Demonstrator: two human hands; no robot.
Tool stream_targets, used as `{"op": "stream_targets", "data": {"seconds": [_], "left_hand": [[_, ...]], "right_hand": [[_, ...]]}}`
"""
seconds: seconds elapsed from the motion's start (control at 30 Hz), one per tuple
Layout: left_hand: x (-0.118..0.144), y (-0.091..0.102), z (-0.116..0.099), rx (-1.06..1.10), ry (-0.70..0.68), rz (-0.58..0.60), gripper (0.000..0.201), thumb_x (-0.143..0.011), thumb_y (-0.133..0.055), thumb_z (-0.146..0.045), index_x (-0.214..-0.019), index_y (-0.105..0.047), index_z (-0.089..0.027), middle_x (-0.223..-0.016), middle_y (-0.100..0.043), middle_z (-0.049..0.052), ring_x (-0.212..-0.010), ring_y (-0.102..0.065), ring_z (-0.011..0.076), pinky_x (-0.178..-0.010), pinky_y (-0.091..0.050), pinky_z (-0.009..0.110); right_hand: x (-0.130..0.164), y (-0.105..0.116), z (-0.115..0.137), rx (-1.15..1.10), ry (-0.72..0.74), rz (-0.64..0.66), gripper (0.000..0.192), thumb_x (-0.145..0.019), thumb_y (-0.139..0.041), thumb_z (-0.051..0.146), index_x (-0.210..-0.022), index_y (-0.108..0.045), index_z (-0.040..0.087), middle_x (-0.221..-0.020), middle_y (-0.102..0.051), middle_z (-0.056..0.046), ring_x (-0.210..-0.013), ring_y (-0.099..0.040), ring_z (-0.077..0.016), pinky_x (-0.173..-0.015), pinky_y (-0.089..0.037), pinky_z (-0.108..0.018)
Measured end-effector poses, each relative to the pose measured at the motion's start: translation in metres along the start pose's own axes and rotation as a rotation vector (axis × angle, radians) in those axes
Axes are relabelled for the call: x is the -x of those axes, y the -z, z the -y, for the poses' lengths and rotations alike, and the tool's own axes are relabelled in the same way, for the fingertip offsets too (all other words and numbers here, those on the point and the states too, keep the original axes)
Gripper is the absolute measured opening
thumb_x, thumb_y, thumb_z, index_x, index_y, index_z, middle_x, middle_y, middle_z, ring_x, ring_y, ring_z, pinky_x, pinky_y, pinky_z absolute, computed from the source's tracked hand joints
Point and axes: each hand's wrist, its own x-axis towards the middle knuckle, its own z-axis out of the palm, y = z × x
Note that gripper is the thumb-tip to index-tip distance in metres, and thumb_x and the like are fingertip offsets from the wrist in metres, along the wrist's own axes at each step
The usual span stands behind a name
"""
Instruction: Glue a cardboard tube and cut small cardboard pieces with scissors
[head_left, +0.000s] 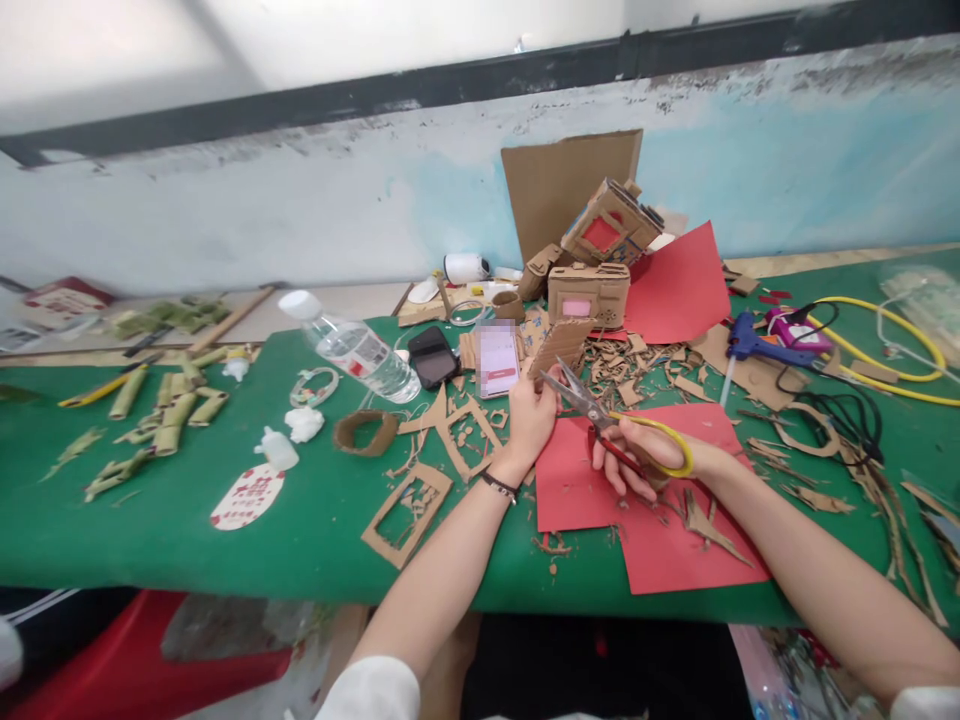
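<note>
My left hand (534, 412) is closed on a small piece of corrugated cardboard (564, 345), which stands up above my fingers. In my right hand (628, 458) is a pair of scissors (592, 405) with yellow and red handles. The blades are parted and point up and left, close to my left fingers and the cardboard's lower edge. Red paper sheets (675, 580) lie under my right hand, with cardboard scraps on them. Beyond the hands stands a cardboard camera model (611, 290) with a pink screen; another model (577, 240) sits tilted behind it.
A phone (498, 355), a black case (433, 358) and a water bottle (360, 350) stand left of centre. Cardboard frames (384, 548) lie by my left forearm. Rightward are a blue glue gun (772, 345), cables and scraps. Bamboo pieces (177, 420) lie far left.
</note>
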Motion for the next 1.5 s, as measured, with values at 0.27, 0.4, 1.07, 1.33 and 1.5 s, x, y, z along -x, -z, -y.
{"op": "stream_targets", "data": {"seconds": [0.27, 0.4, 1.07, 1.33, 1.5], "left_hand": [[0.000, 0.002, 0.000, -0.049, -0.040, -0.002, 0.047, -0.110, -0.059, -0.065, -0.115, -0.066, -0.019, -0.054, -0.058, -0.008, -0.045, -0.058, 0.0132, -0.050, -0.046, 0.025], [0.002, 0.002, -0.004, -0.089, -0.057, -0.018, 0.048, -0.111, -0.058, -0.066, -0.112, -0.067, -0.019, -0.056, -0.059, -0.007, -0.046, -0.057, 0.0129, -0.049, -0.044, 0.025], [0.006, -0.002, -0.007, -0.249, -0.178, -0.050, 0.049, -0.113, -0.054, -0.062, -0.109, -0.076, -0.018, -0.072, -0.070, 0.000, -0.058, -0.059, 0.0142, -0.063, -0.047, 0.027], [0.008, -0.003, -0.006, -0.294, -0.202, -0.061, 0.045, -0.114, -0.055, -0.057, -0.108, -0.076, -0.017, -0.070, -0.069, 0.000, -0.057, -0.058, 0.0137, -0.063, -0.047, 0.027], [0.009, -0.004, -0.008, -0.287, -0.217, -0.072, 0.039, -0.114, -0.057, -0.050, -0.105, -0.076, -0.017, -0.074, -0.072, 0.002, -0.059, -0.059, 0.0135, -0.064, -0.047, 0.027]], "right_hand": [[0.001, -0.004, 0.005, 0.000, 0.034, -0.007, 0.085, -0.097, -0.045, 0.096, -0.107, -0.068, 0.015, -0.073, -0.079, -0.008, -0.036, -0.062, -0.0141, -0.034, -0.046, -0.023], [0.000, -0.002, 0.001, -0.016, 0.023, 0.009, 0.083, -0.099, -0.044, 0.095, -0.107, -0.067, 0.015, -0.073, -0.079, -0.008, -0.036, -0.062, -0.0145, -0.034, -0.046, -0.024], [0.000, 0.004, -0.010, 0.005, 0.022, -0.009, 0.089, -0.098, -0.037, 0.098, -0.107, -0.068, 0.015, -0.077, -0.080, -0.009, -0.037, -0.060, -0.0137, -0.032, -0.042, -0.023], [0.000, 0.006, -0.013, -0.011, 0.005, -0.007, 0.093, -0.093, -0.040, 0.103, -0.107, -0.068, 0.015, -0.080, -0.081, -0.010, -0.037, -0.060, -0.0133, -0.032, -0.041, -0.023], [0.001, 0.004, -0.010, -0.013, 0.015, 0.018, 0.090, -0.096, -0.039, 0.100, -0.107, -0.066, 0.016, -0.080, -0.081, -0.010, -0.037, -0.061, -0.0137, -0.033, -0.041, -0.024]]}}
